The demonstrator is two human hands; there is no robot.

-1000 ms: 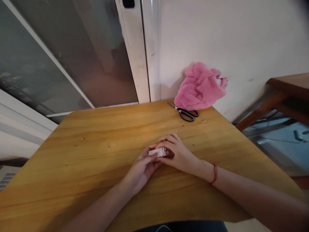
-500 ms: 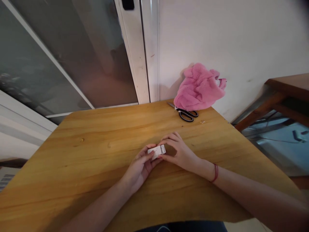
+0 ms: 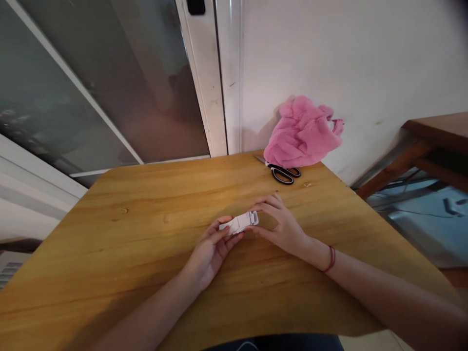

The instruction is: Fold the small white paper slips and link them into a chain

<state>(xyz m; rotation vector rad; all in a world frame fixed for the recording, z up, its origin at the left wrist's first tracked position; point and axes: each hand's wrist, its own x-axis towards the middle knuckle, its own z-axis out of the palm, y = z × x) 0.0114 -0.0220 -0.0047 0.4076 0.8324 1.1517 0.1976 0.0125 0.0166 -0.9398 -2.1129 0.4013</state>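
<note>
Over the middle of the table, a small white box [image 3: 239,223] is held between my two hands. My left hand [image 3: 211,248] grips its left part, the thumb on top and the fingers beneath. At the other end, the thumb and fingers of my right hand [image 3: 280,224] pinch the sides of a piece that sticks out of the box. Dark lines show on the box's top, too small to read. What lies inside cannot be seen.
Black-handled scissors [image 3: 283,174] lie near the table's far edge, partly under a bunched pink cloth [image 3: 302,134] against the wall. A tiny yellowish thing [image 3: 125,211] rests on the left of the wooden table [image 3: 146,243]. A sliding glass door [image 3: 161,87] stands behind.
My right hand has moved a little to the right, drawing its end of the box outward. The white box now looks longer. My left hand keeps its grip.
</note>
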